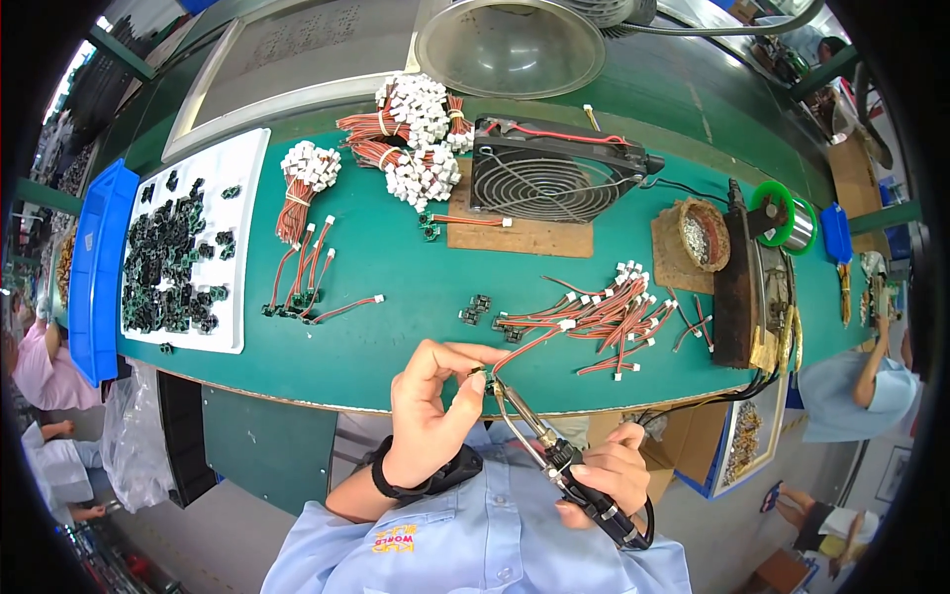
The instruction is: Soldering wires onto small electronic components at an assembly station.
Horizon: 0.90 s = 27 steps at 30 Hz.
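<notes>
My left hand (432, 404) pinches a small dark green circuit board (479, 372) between thumb and index finger, just above the bench's near edge. A red-and-black wire lead with a white plug (566, 325) runs from the board to the right. In my right hand (616, 473) is a black-handled soldering iron (560, 453), with a thin metal tube alongside its shaft. Its tip meets the board close to my left fingertips; the exact contact point is too small to see. Beyond lies a pile of wired boards (604, 315), beside a few loose boards (476, 308).
A white tray (237, 322) of boards and a blue bin (99, 267) stand left. Bundled wires (414, 114) lie at the back near a black fan (549, 178). A solder spool (800, 223) and a round pot (703, 236) are on the right. Other people sit at both sides.
</notes>
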Available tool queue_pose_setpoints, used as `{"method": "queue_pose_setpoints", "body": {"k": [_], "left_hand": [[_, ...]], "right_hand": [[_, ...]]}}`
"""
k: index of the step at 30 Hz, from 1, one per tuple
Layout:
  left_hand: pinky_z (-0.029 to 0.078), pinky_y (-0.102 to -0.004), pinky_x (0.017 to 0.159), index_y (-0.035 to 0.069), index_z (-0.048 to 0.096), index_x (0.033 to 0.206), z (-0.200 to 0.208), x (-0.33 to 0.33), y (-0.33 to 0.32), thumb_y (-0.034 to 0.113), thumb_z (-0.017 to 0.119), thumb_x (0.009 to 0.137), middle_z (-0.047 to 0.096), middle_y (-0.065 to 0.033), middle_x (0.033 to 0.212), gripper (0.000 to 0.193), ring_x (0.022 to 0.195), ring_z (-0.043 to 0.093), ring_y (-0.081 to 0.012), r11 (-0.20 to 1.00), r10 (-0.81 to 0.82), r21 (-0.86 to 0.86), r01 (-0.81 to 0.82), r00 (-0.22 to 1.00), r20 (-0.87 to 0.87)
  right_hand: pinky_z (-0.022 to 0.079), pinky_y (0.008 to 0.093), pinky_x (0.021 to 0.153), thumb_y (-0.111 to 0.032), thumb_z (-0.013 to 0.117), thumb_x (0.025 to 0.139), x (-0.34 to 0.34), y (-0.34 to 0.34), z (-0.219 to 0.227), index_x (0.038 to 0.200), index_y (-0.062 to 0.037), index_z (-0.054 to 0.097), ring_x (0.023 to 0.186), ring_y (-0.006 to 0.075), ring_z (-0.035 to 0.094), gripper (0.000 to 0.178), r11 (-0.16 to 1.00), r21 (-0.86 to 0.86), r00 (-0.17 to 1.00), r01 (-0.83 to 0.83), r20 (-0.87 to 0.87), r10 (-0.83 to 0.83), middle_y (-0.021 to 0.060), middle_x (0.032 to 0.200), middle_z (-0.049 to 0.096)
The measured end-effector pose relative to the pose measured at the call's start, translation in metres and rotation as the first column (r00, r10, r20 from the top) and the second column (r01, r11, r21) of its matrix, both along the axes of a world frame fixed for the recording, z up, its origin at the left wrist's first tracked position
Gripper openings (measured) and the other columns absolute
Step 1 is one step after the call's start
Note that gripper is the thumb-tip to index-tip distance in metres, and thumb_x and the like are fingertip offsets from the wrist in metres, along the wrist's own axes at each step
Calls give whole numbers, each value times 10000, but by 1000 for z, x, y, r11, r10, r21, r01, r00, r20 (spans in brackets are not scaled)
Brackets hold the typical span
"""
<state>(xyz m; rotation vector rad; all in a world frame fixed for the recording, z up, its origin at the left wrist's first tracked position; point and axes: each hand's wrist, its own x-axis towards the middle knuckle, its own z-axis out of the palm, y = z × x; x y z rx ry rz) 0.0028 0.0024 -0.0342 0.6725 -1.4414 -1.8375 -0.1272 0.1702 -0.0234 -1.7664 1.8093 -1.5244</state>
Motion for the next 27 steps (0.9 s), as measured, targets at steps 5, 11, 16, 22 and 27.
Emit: {"method": "queue_pose_setpoints", "body": {"k": [5, 11, 16, 22, 27], "left_hand": [[457, -303, 794, 16, 432, 841, -1, 0, 0, 4, 520, 846, 624, -190, 990, 89, 891, 593, -166, 1000, -3, 26, 4, 1000, -19], [457, -301, 795, 17, 427, 835, 1, -1, -1, -8, 512, 843, 624, -193, 989, 89, 890, 592, -162, 999, -17, 45, 18, 999, -34], [457, -298, 791, 19, 424, 831, 1, -1, -1, -6, 514, 844, 625, -195, 988, 95, 886, 592, -161, 999, -9, 36, 9, 1000, -23], [456, -300, 790, 16, 427, 832, 0, -1, 0, 1, 516, 846, 629, -197, 981, 91, 883, 593, -161, 1000, 6, 15, -6, 1000, -17], [455, -319, 833, 11, 442, 887, 2, 1, 0, 72, 528, 869, 604, -205, 1010, 107, 923, 586, -196, 1000, -15, -1, 15, 1000, -1]], "right_hand": [[342, 292, 695, -237, 766, 621, -1, 1, 0, 985, -114, 605, 594, 129, 600, 417, 1000, 10, 1000, -18, -10, 18, -1, 694, 642], [350, 291, 695, -226, 766, 615, 0, -1, 0, 988, -115, 603, 594, 132, 599, 421, 1000, 15, 1000, -16, -4, 16, 3, 699, 641], [355, 293, 698, -222, 766, 612, 0, -1, 0, 993, -113, 599, 605, 134, 603, 430, 1000, 16, 1000, -17, -2, 17, 3, 702, 641], [360, 292, 700, -220, 767, 610, 0, -1, 0, 998, -115, 597, 617, 138, 607, 437, 999, 23, 1000, -25, -9, 25, 3, 707, 640], [366, 293, 702, -215, 767, 610, 0, -1, 0, 993, -121, 601, 629, 140, 611, 428, 999, 34, 1000, -30, -6, 31, 6, 716, 639]]}}
